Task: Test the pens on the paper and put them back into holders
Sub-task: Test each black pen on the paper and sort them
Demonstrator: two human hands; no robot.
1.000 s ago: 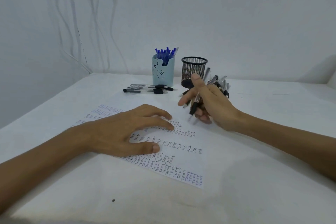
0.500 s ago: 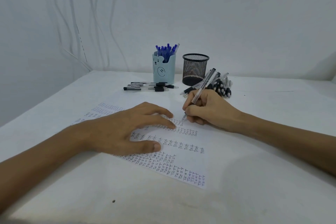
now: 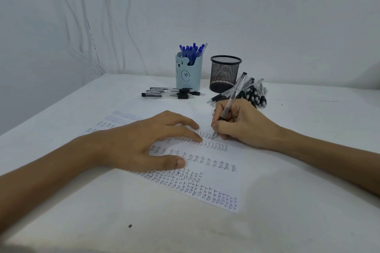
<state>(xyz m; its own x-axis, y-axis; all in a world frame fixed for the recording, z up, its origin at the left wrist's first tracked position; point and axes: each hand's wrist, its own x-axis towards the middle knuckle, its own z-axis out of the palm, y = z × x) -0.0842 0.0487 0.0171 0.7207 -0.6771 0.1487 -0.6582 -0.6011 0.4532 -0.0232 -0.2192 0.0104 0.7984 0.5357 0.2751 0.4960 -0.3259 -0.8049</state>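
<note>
The right hand (image 3: 242, 125) pinches a clear pen (image 3: 232, 96) at mid-frame, tip on the paper (image 3: 216, 187), barrel slanting up towards the mesh holder (image 3: 225, 74) just above; the left hand (image 3: 144, 146) lies flat, fingers spread, pressing the paper

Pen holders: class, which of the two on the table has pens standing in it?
The light blue bear-faced holder, left of the black mesh holder: blue-capped pens stick out of it; none show in the mesh one.
</note>
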